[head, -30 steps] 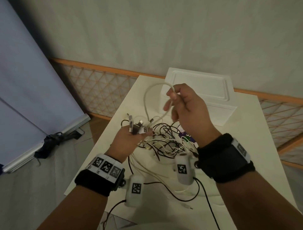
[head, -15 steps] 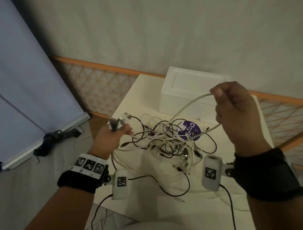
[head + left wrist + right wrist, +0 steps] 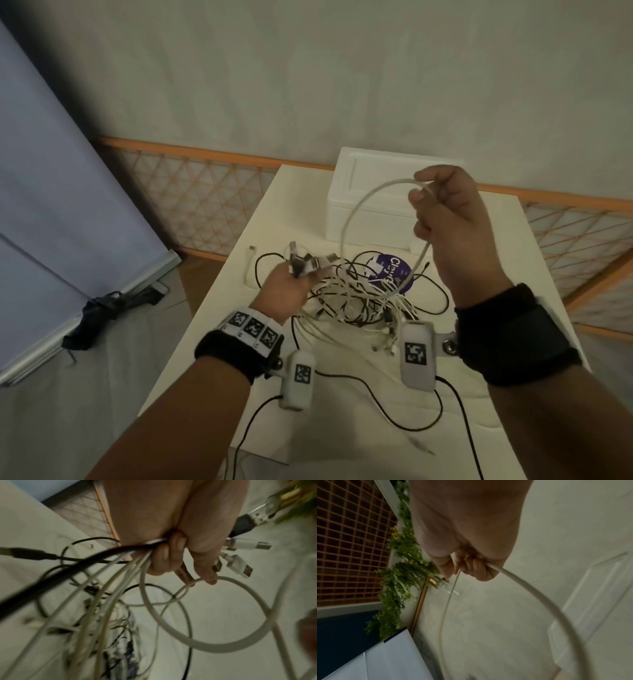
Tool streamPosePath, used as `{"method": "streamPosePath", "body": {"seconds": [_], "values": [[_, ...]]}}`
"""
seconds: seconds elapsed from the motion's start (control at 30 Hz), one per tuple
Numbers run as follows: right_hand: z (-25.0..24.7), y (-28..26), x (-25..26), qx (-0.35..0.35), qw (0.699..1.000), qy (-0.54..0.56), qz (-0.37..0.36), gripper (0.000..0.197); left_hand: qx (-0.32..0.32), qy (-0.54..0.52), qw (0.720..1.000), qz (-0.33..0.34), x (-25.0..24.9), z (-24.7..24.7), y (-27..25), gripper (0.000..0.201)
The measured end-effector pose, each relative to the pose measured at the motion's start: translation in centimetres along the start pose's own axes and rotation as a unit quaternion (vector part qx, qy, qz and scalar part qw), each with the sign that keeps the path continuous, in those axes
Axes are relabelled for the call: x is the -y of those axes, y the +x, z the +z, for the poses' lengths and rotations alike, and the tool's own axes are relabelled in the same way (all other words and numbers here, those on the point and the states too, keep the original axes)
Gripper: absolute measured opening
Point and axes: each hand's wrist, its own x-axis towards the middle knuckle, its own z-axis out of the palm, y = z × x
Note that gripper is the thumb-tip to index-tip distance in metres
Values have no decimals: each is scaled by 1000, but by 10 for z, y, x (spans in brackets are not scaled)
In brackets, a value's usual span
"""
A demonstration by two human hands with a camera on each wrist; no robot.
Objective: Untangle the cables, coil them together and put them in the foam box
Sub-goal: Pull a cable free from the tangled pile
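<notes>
A tangle of black and white cables (image 3: 356, 294) lies on the white table (image 3: 534, 274). My left hand (image 3: 291, 281) grips a bunch of cable ends, their USB plugs (image 3: 308, 265) sticking up past the fingers (image 3: 164, 555). My right hand (image 3: 442, 202) is raised in front of the white foam box (image 3: 373, 192) and holds a white cable (image 3: 352, 216) that arcs down into the tangle. In the right wrist view that white cable (image 3: 539, 592) leaves the curled fingers (image 3: 476, 566). The box stands at the table's far side.
A purple round sticker or lid (image 3: 394, 270) lies under the cables near the box. An orange lattice fence (image 3: 191, 202) runs behind the table. A folded blue-grey board (image 3: 68, 192) leans at the left. Wrist camera leads (image 3: 387, 407) trail over the near table.
My right hand swung out to the right with the white cable, then came back toward the middle and higher, making a taller loop. My left hand shifted slightly right, still holding the plugs.
</notes>
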Motion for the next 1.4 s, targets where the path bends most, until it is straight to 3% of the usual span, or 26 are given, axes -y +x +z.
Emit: {"method": "streamPosePath", "body": {"seconds": [0.1,0.17,0.27,0.33,0.37,0.43,0.5,0.6,0.67,0.73,0.83,0.9,0.97,1.07,1.13,1.17,1.2,1.27,1.33,1.37,1.4], "values": [[14,-1,-24,36,998,-49,35,31,-39,-72,995,63,-29,-11,0,45],[27,-5,-38,96,977,-163,100,42,-26,-129,984,119,-53,-17,-3,54],[50,-16,-52,298,906,-258,151,51,29,-134,974,180,-79,-19,-13,22],[63,-21,-56,364,890,-248,120,30,45,-68,974,212,-83,-18,-19,11],[64,-22,-54,362,893,-246,107,21,50,-52,974,214,-80,-19,-21,15],[53,-18,-49,332,898,-273,99,25,35,-75,982,172,-68,-24,-20,24],[32,-14,-45,269,917,-279,95,21,-15,-134,984,116,-53,-34,-19,17],[-2,-8,-38,127,980,-129,85,16,-58,-173,982,55,-26,-53,-16,16],[-13,-7,-28,62,996,-24,60,19,-64,-160,985,21,-8,-55,-16,17],[-12,-7,-19,56,998,15,34,26,-48,-151,987,3,4,-45,-19,17],[7,-11,-18,101,991,29,88,16,33,-123,992,22,10,-15,-20,24],[21,-20,-18,144,988,32,45,19,76,-87,993,29,7,5,-18,24],[26,-23,-12,141,989,43,-9,20,95,-12,995,17,7,20,-14,19],[16,-13,6,78,991,31,-109,20,44,140,987,-63,25,23,-4,22],[-1,-1,12,34,979,-108,-169,20,-18,49,991,-121,41,13,-3,23],[-13,2,12,40,963,-215,-159,17,-50,-35,990,-130,47,7,-2,23],[-26,2,7,58,927,-355,-106,13,-77,-109,982,-131,49,1,-4,25],[-59,-11,-9,86,788,-606,68,10,-116,-200,964,-130,49,-10,-8,35],[-81,-32,-24,125,640,-728,211,29,-135,-239,955,-116,43,-17,-13,46],[-85,-38,-29,153,595,-752,241,41,-141,-246,953,-106,39,-18,-15,50],[-85,-42,-33,181,586,-753,237,52,-140,-252,953,-98,34,-18,-18,52]]}}
